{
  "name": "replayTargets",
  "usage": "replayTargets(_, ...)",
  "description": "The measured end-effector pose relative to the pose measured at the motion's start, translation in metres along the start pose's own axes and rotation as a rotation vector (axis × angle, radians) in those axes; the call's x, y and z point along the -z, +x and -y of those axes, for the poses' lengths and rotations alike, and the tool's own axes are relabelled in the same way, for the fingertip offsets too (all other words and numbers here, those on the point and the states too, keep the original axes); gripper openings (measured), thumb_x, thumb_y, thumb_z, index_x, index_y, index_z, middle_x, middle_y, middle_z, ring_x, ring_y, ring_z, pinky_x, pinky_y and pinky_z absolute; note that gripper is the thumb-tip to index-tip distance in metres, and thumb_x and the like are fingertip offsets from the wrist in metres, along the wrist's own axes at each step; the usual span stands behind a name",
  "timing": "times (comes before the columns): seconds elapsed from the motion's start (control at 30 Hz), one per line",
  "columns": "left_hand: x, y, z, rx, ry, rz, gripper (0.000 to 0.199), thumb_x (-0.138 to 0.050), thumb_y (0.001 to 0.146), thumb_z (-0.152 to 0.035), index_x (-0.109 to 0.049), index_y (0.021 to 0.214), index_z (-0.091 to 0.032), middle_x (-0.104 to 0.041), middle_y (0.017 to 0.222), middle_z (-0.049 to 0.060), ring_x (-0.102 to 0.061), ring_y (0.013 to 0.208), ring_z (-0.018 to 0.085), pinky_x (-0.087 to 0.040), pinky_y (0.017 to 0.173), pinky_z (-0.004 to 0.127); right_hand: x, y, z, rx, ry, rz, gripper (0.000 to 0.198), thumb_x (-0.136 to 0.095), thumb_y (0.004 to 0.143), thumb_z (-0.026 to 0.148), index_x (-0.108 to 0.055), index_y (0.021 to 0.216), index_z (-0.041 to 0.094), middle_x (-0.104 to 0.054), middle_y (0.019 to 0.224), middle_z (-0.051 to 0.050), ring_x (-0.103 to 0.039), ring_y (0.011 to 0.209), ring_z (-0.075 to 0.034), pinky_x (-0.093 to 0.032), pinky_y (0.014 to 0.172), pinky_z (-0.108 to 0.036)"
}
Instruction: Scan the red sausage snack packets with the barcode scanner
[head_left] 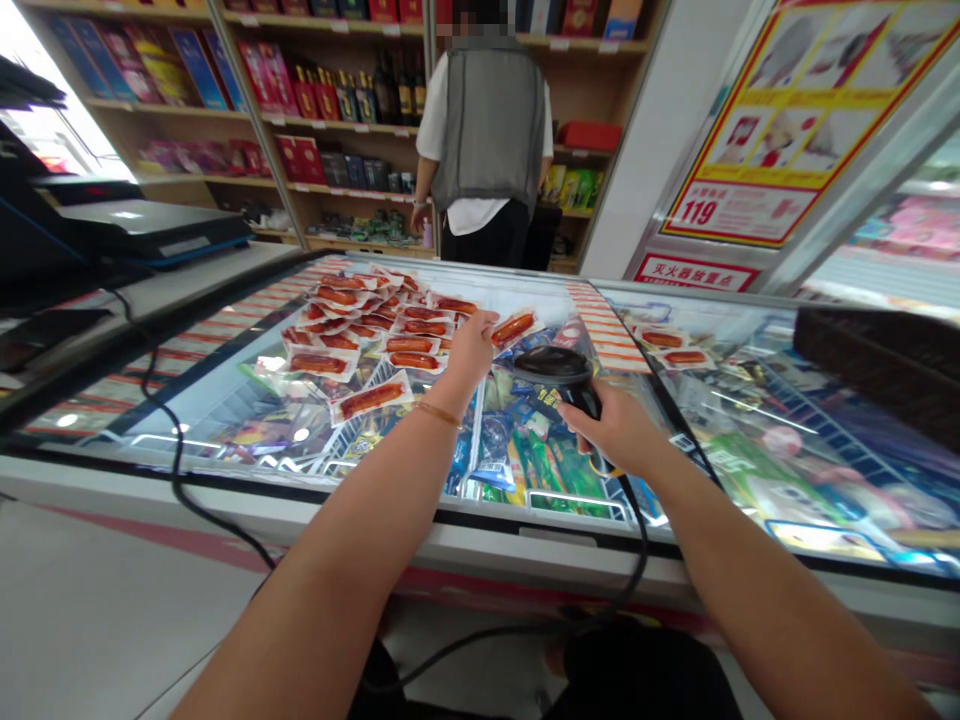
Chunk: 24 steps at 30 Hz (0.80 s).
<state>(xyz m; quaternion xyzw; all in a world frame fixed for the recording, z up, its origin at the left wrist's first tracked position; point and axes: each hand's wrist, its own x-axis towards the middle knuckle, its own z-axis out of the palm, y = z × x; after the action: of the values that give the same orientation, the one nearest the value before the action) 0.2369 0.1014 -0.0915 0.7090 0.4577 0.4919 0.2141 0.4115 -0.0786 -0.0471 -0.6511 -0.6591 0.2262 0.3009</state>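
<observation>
My right hand (616,425) is wrapped around the handle of a black barcode scanner (551,364), its cable running down past the freezer's front edge. With my left hand (474,350) I pinch the near-left end of a packaged sausage (514,328), just beyond the scanner's head. Left of that hand, many more packaged sausages (375,300) lie in a loose heap on the freezer's glass top (225,400). One single pack (373,397) lies closer to me, beside my left wrist.
Under the glass, bagged frozen goods (536,450) fill wire baskets. Two packs (675,347) lie on the right-hand glass, near a dark box (877,370). A black cable (176,440) crosses the left side. Behind the freezer a person (487,130) faces stocked shelves (337,120).
</observation>
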Motion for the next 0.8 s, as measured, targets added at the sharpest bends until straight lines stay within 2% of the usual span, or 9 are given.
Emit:
replayTargets(0.3, -0.002, 0.001, 0.002, 0.007, -0.018, -0.012, 0.031, -0.044, 0.089, -0.008, -0.066, 0.107, -0.019, -0.072, 0.107, 0.007, -0.066, 0.104, 0.02, -0.049, 0.097, 0.034, 0.002, 0.0, 0.002, -0.013, 0.005, -0.003, 0.02, -0.058, 0.082, 0.039, -0.051, 0.083, 0.021, -0.06, 0.054, 0.002, -0.058, 0.043, -0.015, -0.044, 0.048, -0.026)
replayTargets(0.43, -0.001, -0.005, -0.003, 0.025, -0.009, -0.024, 0.029, -0.046, 0.088, -0.01, -0.067, 0.104, -0.019, -0.072, 0.108, 0.007, -0.066, 0.105, 0.021, -0.048, 0.098, 0.035, 0.005, 0.004, -0.002, -0.045, 0.126, -0.021, 0.02, -0.06, 0.082, 0.038, -0.051, 0.084, 0.021, -0.06, 0.057, 0.002, -0.06, 0.043, -0.015, -0.046, 0.046, -0.025)
replayTargets(0.53, -0.008, -0.01, -0.01, 0.087, 0.007, -0.002, 0.028, -0.046, 0.088, -0.012, -0.068, 0.104, -0.019, -0.073, 0.105, 0.008, -0.067, 0.101, 0.021, -0.049, 0.096, 0.037, 0.015, 0.004, -0.008, -0.043, 0.266, -0.072, 0.02, -0.06, 0.082, 0.038, -0.05, 0.083, 0.02, -0.059, 0.06, 0.002, -0.058, 0.041, -0.014, -0.047, 0.044, -0.025)
replayTargets(0.67, -0.04, -0.014, -0.034, 0.133, 0.002, 0.133, 0.026, -0.047, 0.088, -0.014, -0.069, 0.101, -0.017, -0.074, 0.099, 0.008, -0.068, 0.093, 0.021, -0.052, 0.088, 0.035, 0.045, -0.008, -0.026, -0.066, 0.351, -0.139, 0.023, -0.062, 0.082, 0.04, -0.051, 0.083, 0.02, -0.059, 0.062, 0.002, -0.058, 0.041, -0.013, -0.048, 0.043, -0.026)
replayTargets(0.8, -0.099, -0.018, -0.076, 0.127, -0.085, 0.296, 0.026, -0.046, 0.088, -0.011, -0.067, 0.101, -0.017, -0.074, 0.094, 0.007, -0.068, 0.082, 0.017, -0.053, 0.077, 0.03, 0.083, -0.031, -0.063, -0.134, 0.32, -0.235, 0.024, -0.063, 0.081, 0.04, -0.052, 0.086, 0.02, -0.06, 0.061, 0.002, -0.058, 0.041, -0.014, -0.046, 0.041, -0.025)
